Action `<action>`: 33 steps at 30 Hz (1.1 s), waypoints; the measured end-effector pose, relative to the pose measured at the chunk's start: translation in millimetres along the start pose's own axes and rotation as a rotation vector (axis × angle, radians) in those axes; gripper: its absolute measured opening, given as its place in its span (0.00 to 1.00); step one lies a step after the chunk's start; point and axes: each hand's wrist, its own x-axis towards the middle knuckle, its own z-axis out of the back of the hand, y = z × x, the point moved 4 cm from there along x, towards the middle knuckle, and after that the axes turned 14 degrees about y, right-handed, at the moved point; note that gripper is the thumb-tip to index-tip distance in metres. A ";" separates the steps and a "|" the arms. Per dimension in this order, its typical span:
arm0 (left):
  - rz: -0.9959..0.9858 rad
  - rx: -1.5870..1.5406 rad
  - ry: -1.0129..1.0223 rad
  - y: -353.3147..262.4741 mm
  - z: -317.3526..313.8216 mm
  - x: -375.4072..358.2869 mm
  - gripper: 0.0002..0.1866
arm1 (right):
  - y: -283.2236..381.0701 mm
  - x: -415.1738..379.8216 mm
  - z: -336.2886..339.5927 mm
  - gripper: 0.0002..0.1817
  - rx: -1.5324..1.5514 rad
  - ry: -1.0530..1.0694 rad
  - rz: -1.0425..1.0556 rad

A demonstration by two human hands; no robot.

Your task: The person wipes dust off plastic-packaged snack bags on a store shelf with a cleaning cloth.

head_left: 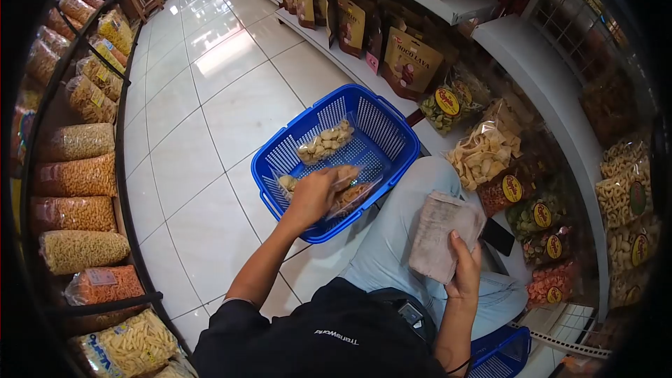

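My left hand (pixel 313 198) reaches into a blue plastic basket (pixel 334 95) on the floor. Its fingers are closed on a clear snack bag (pixel 353 197) with brownish contents; the exact grip is partly hidden. Another clear bag of pale round snacks (pixel 326 142) lies at the basket's far side. Over my bent knee, my right hand (pixel 465 269) grips a worn, greyish folded cloth (pixel 442 234), thumb on top and the other fingers underneath.
On the right, shelves (pixel 521 49) hold brown pouches (pixel 411 63) and labelled snack bags (pixel 514 187). Packed snack bags (pixel 75 175) fill the left rack. A second blue basket (pixel 500 357) stands beside my leg, a dark phone-like object (pixel 498 238) near my knee. White tiles (pixel 185 147) run between.
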 end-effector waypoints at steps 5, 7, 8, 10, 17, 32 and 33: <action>-0.088 -0.216 -0.287 -15.1 52.6 -5.8 0.10 | 2.0 -3.7 10.1 0.28 -0.024 -0.025 0.073; -0.199 -0.315 -0.305 -37.0 84.5 -12.5 0.11 | 12.8 -4.9 9.5 0.28 -0.048 -0.056 0.126; -0.253 -0.365 -0.314 -49.2 101.1 -16.9 0.11 | 17.6 -5.7 11.0 0.28 -0.061 -0.071 0.151; -0.340 -0.376 -0.374 -76.0 131.6 -22.3 0.09 | 24.9 -5.6 20.9 0.28 -0.086 -0.033 0.196; -0.588 -0.640 -0.303 -166.0 152.9 2.9 0.05 | 41.6 -12.4 26.6 0.27 -0.090 -0.005 0.317; -0.824 -0.699 0.023 -343.8 -70.6 125.7 0.19 | -30.8 -104.7 206.9 0.46 -0.104 -0.127 0.295; -0.766 -0.768 -0.006 -350.8 -78.8 126.8 0.22 | -26.7 -106.1 204.7 0.47 -0.051 -0.237 0.282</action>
